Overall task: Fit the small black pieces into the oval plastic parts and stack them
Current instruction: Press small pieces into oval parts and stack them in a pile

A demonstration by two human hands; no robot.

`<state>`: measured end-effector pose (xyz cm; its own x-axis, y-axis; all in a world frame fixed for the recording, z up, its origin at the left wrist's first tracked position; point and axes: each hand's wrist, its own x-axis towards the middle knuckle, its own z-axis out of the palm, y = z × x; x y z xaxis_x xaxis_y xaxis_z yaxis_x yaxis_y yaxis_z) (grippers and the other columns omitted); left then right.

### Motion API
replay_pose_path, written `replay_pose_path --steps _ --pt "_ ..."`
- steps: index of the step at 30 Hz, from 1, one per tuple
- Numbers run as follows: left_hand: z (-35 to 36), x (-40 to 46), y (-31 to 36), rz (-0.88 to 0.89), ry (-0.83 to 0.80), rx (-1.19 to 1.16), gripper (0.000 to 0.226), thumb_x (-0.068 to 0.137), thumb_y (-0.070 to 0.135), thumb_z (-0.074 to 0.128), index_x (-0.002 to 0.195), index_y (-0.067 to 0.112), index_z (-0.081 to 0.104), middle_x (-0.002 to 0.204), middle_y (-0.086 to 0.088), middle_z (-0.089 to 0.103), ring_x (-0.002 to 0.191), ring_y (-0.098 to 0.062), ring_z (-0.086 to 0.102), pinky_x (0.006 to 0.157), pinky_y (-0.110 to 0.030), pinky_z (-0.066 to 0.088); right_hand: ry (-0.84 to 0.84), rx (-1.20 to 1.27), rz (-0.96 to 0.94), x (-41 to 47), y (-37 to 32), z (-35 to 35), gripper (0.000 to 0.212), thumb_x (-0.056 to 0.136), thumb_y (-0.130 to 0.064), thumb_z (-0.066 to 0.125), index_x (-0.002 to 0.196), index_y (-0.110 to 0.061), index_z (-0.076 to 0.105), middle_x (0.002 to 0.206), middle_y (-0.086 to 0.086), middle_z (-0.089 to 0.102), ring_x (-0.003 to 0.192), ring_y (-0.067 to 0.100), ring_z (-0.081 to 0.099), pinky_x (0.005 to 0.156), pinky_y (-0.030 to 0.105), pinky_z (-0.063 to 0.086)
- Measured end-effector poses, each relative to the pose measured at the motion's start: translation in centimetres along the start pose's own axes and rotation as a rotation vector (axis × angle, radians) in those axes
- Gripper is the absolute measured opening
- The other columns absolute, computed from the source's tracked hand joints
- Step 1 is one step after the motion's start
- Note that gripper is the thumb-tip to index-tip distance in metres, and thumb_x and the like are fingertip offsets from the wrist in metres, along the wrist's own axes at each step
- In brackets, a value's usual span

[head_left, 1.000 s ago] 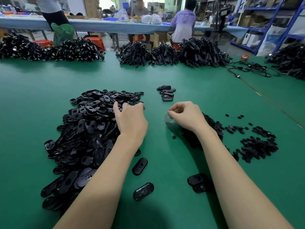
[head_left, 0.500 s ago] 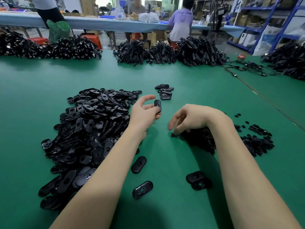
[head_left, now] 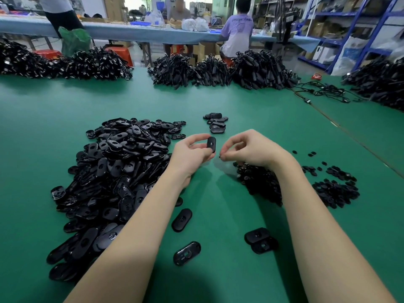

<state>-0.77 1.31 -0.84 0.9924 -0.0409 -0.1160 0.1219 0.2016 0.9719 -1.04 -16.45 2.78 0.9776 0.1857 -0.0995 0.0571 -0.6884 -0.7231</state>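
Oval part [head_left: 211,144] upright, long axis vertical, pinched in our left hand [head_left: 192,154]; right hand [head_left: 251,149] just beside pinches small black piece [head_left: 221,156], above table [head_left: 218,101] middle.

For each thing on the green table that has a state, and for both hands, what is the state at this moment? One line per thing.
Left hand: raised, pinches one oval part.
Oval part: held upright above the table, small piece not yet fitted.
Right hand: raised, fingers pinch a small black piece.
Small black piece: at the fingertips, apart from the oval part.
Big pile of oval parts: loose, unsorted.
Small stack: lies beyond the hands.
Pile of small pieces: loose, spread.
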Motion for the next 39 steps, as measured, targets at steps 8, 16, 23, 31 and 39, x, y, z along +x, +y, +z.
replay_pose_path --steps 8,16,23,31,39 --pt "-0.1 -0.3 0.5 0.058 -0.054 0.08 0.019 0.085 -0.006 0.071 0.096 0.01 0.07 0.088 -0.007 0.074 0.072 -0.012 0.068 0.074 -0.019 0.058 0.268 0.191 -0.039 0.5 -0.4 0.2 0.002 0.083 -0.022 0.081 0.083 -0.023 0.079 0.069 -0.005 0.067 0.044 0.0 0.044 0.055 0.021 0.036" --pt "-0.4 -0.5 0.8 0.107 -0.09 0.125 0.023 0.086 -0.006 0.068 0.101 0.01 0.074 0.089 -0.002 0.075 0.075 0.001 0.068 0.072 -0.009 0.051 0.278 0.098 -0.032 0.6 -0.6 0.4 0.003 0.083 -0.026 0.08 0.08 -0.026 0.079 0.066 -0.011 0.071 0.045 -0.005 0.051 0.048 0.01 0.038" --pt "-0.6 -0.4 0.7 0.112 -0.093 0.178 0.025 0.087 -0.004 0.068 0.109 0.007 0.074 0.09 0.001 0.075 0.076 0.002 0.068 0.074 -0.009 0.051 0.274 0.046 -0.077 0.5 -0.9 0.5 0.008 0.084 -0.025 0.081 0.077 -0.03 0.079 0.07 -0.008 0.074 0.054 -0.002 0.054 0.048 0.009 0.039" --pt "-0.7 -0.5 0.7 0.143 -0.083 0.239 0.023 0.089 -0.002 0.067 0.096 0.018 0.076 0.082 0.009 0.075 0.073 0.005 0.067 0.072 -0.007 0.05 0.275 0.014 -0.075 0.8 -1.1 0.9 0.008 0.083 -0.025 0.081 0.077 -0.031 0.079 0.071 -0.01 0.074 0.056 -0.009 0.057 0.049 0.004 0.035" --pt "-0.8 -0.4 0.6 0.166 -0.044 0.272 0.021 0.089 0.001 0.068 0.103 0.015 0.077 0.096 0.0 0.077 0.082 0.001 0.068 0.081 -0.01 0.052 0.335 0.071 -0.037 1.1 -1.2 1.7 0.005 0.081 -0.026 0.081 0.078 -0.029 0.08 0.07 -0.011 0.073 0.056 -0.011 0.057 0.047 0.004 0.036"
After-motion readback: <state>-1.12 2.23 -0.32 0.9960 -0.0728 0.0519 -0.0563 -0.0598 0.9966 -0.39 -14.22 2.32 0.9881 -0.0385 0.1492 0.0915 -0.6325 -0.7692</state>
